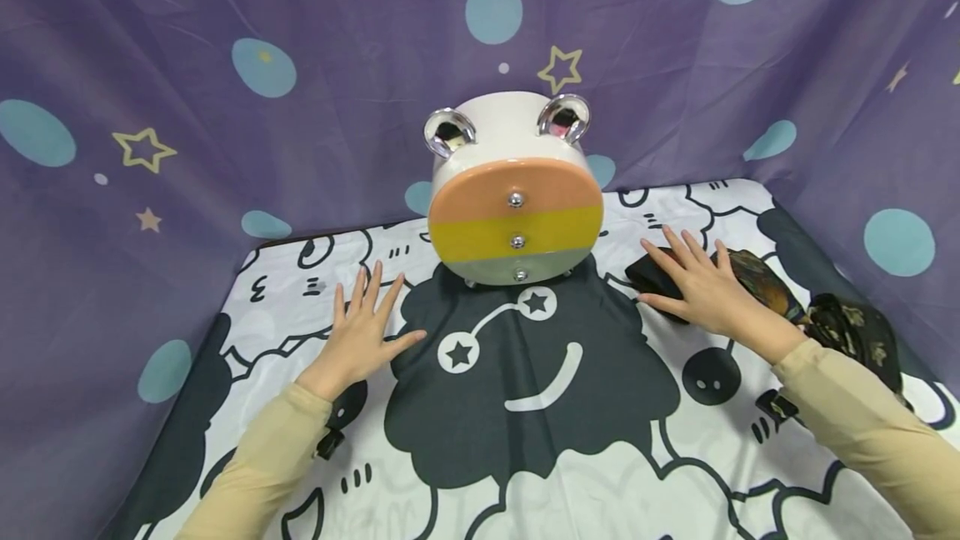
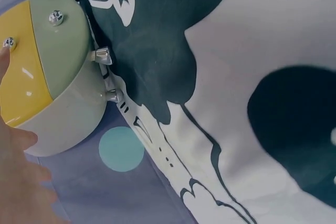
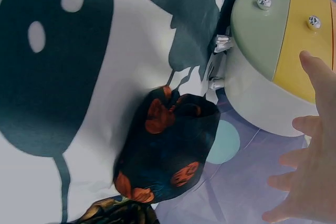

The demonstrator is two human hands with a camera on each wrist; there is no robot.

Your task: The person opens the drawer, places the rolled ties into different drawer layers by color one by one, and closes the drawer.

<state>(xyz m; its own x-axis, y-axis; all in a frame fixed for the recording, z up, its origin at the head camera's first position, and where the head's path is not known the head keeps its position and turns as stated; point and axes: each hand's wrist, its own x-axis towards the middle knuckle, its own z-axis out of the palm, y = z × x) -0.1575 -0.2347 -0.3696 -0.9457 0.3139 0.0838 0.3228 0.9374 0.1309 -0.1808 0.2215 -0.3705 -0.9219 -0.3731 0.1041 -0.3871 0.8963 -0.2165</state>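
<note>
A rounded white drawer box [image 1: 510, 136] with silver ring-like eyes on top stands at the back of the table. Its front has an orange, a yellow and a grey-green drawer, each with a round silver knob [image 1: 517, 242]. My left hand [image 1: 358, 344] is to the left of the box, fingers spread, holding nothing. On the other side, my right hand [image 1: 705, 290] is spread too and holds nothing. In the head view it overlaps a dark, flower-patterned cloth [image 1: 765, 282]; the right wrist view shows hand and cloth [image 3: 168, 145] apart.
A white and dark cartoon-print cloth [image 1: 525, 373] covers the table. Behind it and at both sides hangs a purple curtain [image 1: 360, 107] with stars and blue ovals. A bunched dark cloth part [image 1: 862, 336] lies near the right edge. Short silver feet [image 2: 102, 56] hold the box up.
</note>
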